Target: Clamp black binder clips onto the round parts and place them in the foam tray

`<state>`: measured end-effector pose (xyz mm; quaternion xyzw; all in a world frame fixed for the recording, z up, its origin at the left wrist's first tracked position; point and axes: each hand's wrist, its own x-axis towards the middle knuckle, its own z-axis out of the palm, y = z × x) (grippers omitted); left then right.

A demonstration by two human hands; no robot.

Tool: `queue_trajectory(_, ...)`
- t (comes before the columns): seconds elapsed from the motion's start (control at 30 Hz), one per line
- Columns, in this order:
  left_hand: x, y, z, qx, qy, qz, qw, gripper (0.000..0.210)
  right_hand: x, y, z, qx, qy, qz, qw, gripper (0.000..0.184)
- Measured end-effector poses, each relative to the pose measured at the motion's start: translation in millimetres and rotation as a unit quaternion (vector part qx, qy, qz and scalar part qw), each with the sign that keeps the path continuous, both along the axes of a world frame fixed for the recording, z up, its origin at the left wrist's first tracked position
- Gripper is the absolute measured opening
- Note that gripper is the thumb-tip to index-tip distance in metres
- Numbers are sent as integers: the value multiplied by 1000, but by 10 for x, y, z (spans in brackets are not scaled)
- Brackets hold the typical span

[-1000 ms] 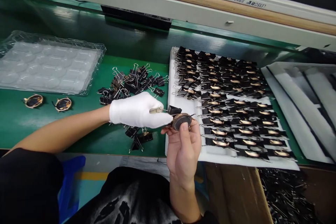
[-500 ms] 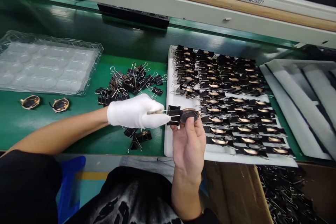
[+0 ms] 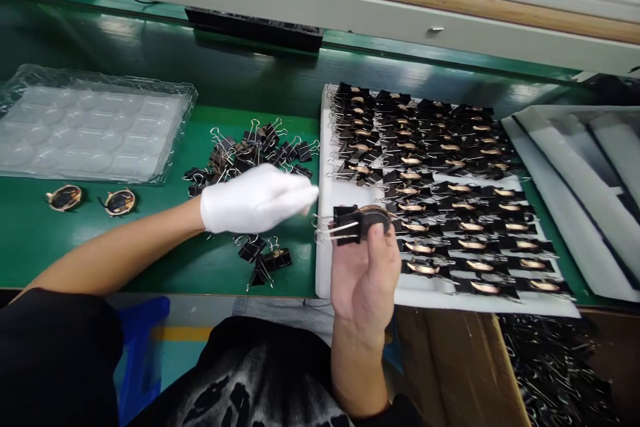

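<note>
My right hand, bare, holds a round, dark-faced, gold-rimmed piece that looks like a watch case, thumb on its face. A black binder clip is clamped on the left side of this piece, its wire handles pointing left. My left hand, in a white glove, is just left of those handles and apart from them. Its fingers are stretched out with nothing seen in them. Beneath and behind the glove lies a pile of loose binder clips. A smaller group of clips lies nearer the front edge.
A white foam board carries rows of clipped gold-rimmed pieces. Two unclipped round pieces lie at left, before a clear plastic tray. Foam sheets stand at right. Below is a box of binder clips.
My left hand has let go of the binder clip's handles and drawn back slightly left. The clip stays on the round piece, which my right hand has moved slightly right.
</note>
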<state>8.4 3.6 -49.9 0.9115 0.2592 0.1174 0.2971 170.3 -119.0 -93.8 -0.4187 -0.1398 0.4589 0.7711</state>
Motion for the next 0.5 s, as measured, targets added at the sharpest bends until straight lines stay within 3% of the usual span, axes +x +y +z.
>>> queue_trajectory(0.1,-9,125,-76,220,82,126,964,43,25,-24,10,-3,6,-21,1000,27)
queue_trajectory(0.2,57,212,-198,376,184,119,900,31,8,-39,16,1,7,19,1000,25)
queue_trajectory(0.37,202,318,-328,373,275,85,882,41,-104,-87,0,10,7,80,997,20)
queue_trajectory(0.5,210,409,-334,418,240,93,871,35,-147,-135,-40,8,-10,122,992,17)
